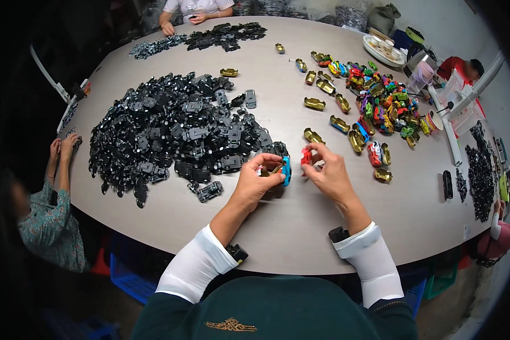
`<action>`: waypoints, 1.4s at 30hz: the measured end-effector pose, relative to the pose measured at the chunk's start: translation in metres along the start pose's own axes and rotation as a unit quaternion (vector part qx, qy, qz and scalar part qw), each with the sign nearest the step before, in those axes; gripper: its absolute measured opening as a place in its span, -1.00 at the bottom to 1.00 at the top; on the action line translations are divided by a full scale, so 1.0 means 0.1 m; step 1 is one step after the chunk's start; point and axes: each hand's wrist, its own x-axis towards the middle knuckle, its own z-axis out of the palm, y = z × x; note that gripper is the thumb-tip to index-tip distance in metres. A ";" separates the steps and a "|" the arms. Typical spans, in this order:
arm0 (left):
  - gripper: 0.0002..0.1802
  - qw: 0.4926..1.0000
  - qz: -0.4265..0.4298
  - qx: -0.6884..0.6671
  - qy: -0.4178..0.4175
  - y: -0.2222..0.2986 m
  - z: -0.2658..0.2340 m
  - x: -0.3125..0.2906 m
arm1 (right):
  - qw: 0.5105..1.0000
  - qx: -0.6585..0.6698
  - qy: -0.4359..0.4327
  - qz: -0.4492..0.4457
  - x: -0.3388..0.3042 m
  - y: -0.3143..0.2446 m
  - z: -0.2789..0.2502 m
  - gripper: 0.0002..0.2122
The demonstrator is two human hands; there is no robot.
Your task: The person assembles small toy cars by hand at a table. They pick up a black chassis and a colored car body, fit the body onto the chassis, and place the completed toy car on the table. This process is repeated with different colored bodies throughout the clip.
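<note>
My left hand grips a small blue toy car body with a gold insert showing inside it, just above the table. My right hand pinches a small red toy car body between thumb and fingers, a short gap to the right of the blue one. Both hands hover near the front middle of the round table. A big heap of black car chassis parts lies directly left of my left hand. Loose gold inserts lie just beyond my right hand.
A pile of colourful toy car bodies sits at the right. A second black heap lies at the far side before another person. Other people sit at the left and right edges. Black parts and containers crowd the right rim.
</note>
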 end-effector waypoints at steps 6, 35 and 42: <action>-0.48 0.995 0.068 0.053 -0.055 0.00 0.02 -0.03 | 0.993 0.103 -0.011 0.048 -0.04 -0.18 0.06 -0.67; -0.79 0.745 0.238 0.596 0.180 0.38 -0.43 -0.16 | 0.989 -0.082 -0.122 0.009 -0.05 0.17 -0.06 -0.82; -0.80 0.949 0.120 0.271 0.111 0.24 -0.23 0.03 | 0.993 -0.011 -0.065 0.103 -0.03 0.16 -0.02 -0.85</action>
